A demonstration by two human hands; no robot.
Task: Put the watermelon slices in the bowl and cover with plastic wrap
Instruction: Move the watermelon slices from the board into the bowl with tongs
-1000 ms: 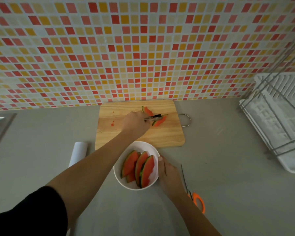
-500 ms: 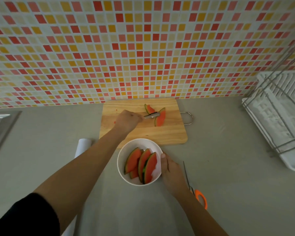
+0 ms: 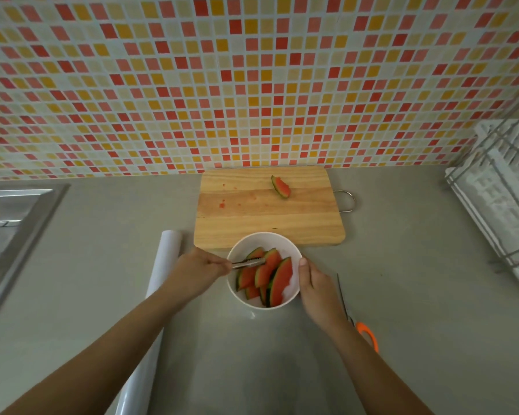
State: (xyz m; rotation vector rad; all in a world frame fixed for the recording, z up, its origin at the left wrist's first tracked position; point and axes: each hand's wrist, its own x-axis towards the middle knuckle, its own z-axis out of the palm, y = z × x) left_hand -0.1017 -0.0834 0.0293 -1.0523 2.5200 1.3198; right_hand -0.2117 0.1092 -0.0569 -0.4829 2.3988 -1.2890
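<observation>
Lying nearest, scissors [image 3: 362, 330] at 4 o'clock of bowl [image 3: 293, 290], plastic wrap roll [image 3: 160, 281] at 9. Next, left hand [image 3: 203, 272] clenched on tongs [image 3: 247, 262] over watermelon slices [image 3: 271, 278] inside bowl; right hand [image 3: 315, 287] grasping its 3 o'clock rim. Farthest, cutting board [image 3: 267, 218] at 12, bearing one loose slice [image 3: 281, 187].

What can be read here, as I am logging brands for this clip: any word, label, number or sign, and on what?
None: no readable text in this view.
The plastic wrap roll is plain white; no print shows.
The bowl, cutting board and tongs bear no markings.
The scissors and dish rack show no brand; any fine print would be too small to read.
</observation>
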